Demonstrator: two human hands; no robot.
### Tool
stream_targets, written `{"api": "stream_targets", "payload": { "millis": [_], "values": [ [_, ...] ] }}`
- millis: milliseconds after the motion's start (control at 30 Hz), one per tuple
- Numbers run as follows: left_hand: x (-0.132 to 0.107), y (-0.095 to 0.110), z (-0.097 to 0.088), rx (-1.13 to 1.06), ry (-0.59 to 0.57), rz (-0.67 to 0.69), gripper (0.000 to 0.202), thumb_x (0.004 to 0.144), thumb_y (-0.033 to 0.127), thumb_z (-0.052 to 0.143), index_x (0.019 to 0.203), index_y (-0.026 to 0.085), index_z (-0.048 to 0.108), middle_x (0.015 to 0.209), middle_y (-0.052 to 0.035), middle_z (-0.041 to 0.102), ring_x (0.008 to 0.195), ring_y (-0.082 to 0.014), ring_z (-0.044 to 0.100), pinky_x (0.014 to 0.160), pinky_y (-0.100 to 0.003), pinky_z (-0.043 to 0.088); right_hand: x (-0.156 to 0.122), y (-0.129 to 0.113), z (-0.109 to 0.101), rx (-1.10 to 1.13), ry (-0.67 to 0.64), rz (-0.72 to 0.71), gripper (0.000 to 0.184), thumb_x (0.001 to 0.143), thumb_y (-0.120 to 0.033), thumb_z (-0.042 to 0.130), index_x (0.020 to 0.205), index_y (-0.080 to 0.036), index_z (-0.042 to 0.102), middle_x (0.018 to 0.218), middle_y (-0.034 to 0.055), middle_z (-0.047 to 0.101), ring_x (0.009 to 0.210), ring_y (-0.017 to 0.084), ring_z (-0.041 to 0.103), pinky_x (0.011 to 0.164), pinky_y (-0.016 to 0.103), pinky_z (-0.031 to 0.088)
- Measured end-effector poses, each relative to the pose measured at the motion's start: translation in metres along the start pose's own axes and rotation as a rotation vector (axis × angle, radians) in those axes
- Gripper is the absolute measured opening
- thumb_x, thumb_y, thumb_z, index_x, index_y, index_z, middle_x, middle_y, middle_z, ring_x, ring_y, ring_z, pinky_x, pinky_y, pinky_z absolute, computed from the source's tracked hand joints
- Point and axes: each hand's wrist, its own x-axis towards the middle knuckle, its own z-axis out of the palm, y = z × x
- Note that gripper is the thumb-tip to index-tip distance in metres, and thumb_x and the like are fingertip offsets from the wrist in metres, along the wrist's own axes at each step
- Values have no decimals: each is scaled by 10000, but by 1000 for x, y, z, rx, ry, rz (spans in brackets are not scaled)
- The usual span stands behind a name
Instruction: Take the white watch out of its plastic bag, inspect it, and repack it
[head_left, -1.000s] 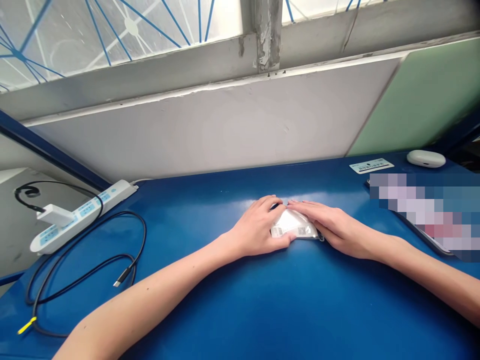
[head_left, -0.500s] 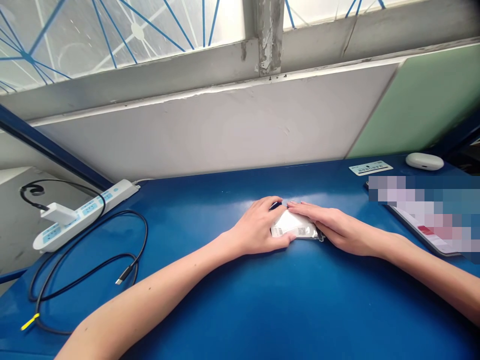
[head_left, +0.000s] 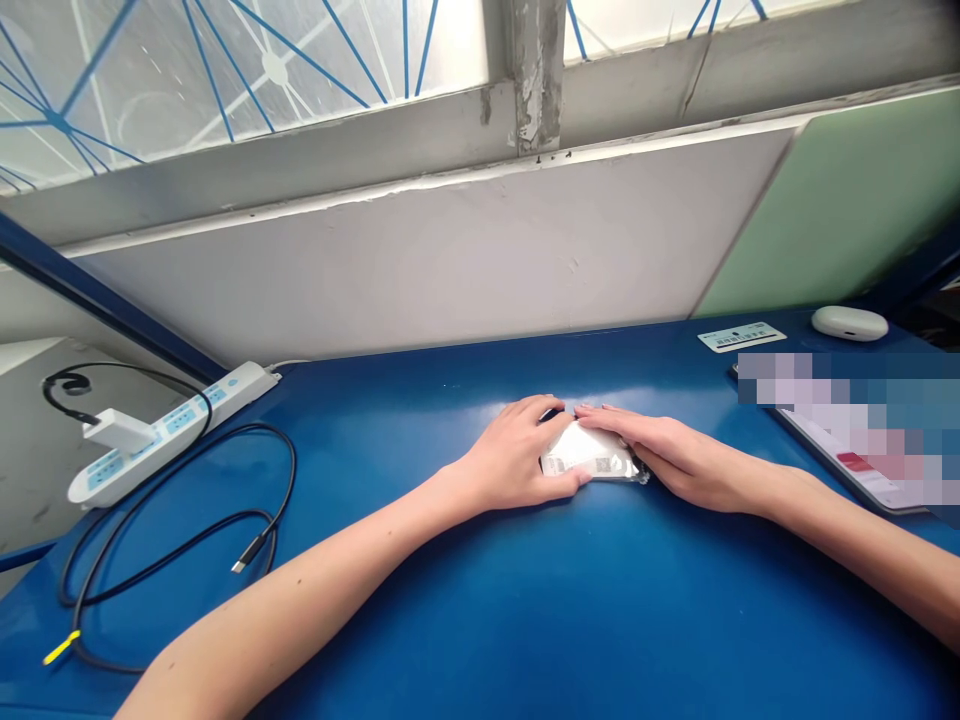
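A white packet (head_left: 589,450) in clear, crinkled plastic wrap lies on the blue tabletop, with a small label and printed code on its near side. My left hand (head_left: 517,450) curls round its left end, the thumb along the near edge and the fingers over the far side. My right hand (head_left: 667,455) rests on the packet's right part with its fingers stretched out straight; its thumb is hidden. Between the fingertips of both hands a small dark bit shows behind the packet. Its right end is partly covered.
On the left are a white power strip (head_left: 180,425) with a plugged-in charger (head_left: 124,432) and a looped black cable (head_left: 289,470). On the right are a card (head_left: 742,337), a white rounded case (head_left: 850,323) and a partly blurred tablet-like device (head_left: 862,485). A wall panel (head_left: 450,270) stands behind.
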Motion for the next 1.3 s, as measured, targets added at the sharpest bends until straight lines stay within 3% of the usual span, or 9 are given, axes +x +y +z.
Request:
{"api": "stream_targets", "payload": {
  "millis": [267, 400, 533, 633, 833, 1067, 1300],
  "values": [
    [-2, -2, 1, -25, 16, -18, 568, 851, 481, 662, 1307, 152, 584, 1397, -178, 584, 1351, -352, 507, 1111, -504, 432, -1, 9, -3, -98, 100, 11, 454, 1000, -175, 391, 1413, -252, 562, 1453, 84, 601, 1322, 268, 575, 1094, 482, 496],
    [0, -5, 0, -25, 27, -4, 554, 833, 487, 669, 1287, 176, 597, 1362, -152, 618, 1347, -350, 511, 1127, -513, 418, 2, 5, -4, -230, 259, -42, 272, 951, -225, 537, 1141, -264, 728, 1250, 86, 725, 1190, 284, 660, 1000, 480, 565],
    [1, -8, -2, -16, 28, 8, 559, 833, 500, 672, 1265, 151, 607, 1339, -151, 636, 1329, -344, 527, 1138, -494, 408, 5, 5, -8, -311, 285, -103, 168, 917, -247, 620, 842, -280, 767, 941, 48, 787, 1021, 276, 707, 889, 455, 600],
    [2, -8, -3, -9, 21, 12, 560, 834, 498, 673, 1264, 146, 603, 1340, -152, 636, 1332, -346, 526, 1129, -493, 416, 5, 5, -11, -305, 227, -92, 179, 932, -259, 604, 888, -269, 777, 897, 50, 782, 936, 256, 713, 827, 417, 602],
    [2, -9, -3, 11, 18, 24, 549, 838, 490, 661, 1276, 166, 595, 1352, -146, 627, 1306, -341, 543, 1108, -494, 428, 2, 4, -16, -254, 159, -17, 312, 923, -304, 603, 1210, -252, 713, 1026, 79, 770, 924, 245, 717, 801, 377, 596],
    [4, -12, -7, 1, 4, 48, 530, 835, 455, 662, 1253, 137, 594, 1320, -158, 642, 1287, -324, 554, 1092, -462, 438, 2, 6, -16, -257, 147, -68, 127, 921, -311, 626, 900, -246, 732, 1034, 80, 743, 974, 248, 696, 858, 399, 579],
    [0, -10, -7, 15, -7, 55, 558, 858, 473, 618, 1302, 143, 547, 1366, -172, 590, 1314, -334, 514, 1100, -474, 419, 2, 5, -10, -275, 140, -78, 194, 949, -290, 583, 1011, -269, 766, 961, 76, 733, 857, 236, 678, 740, 381, 568]
  ]
}}
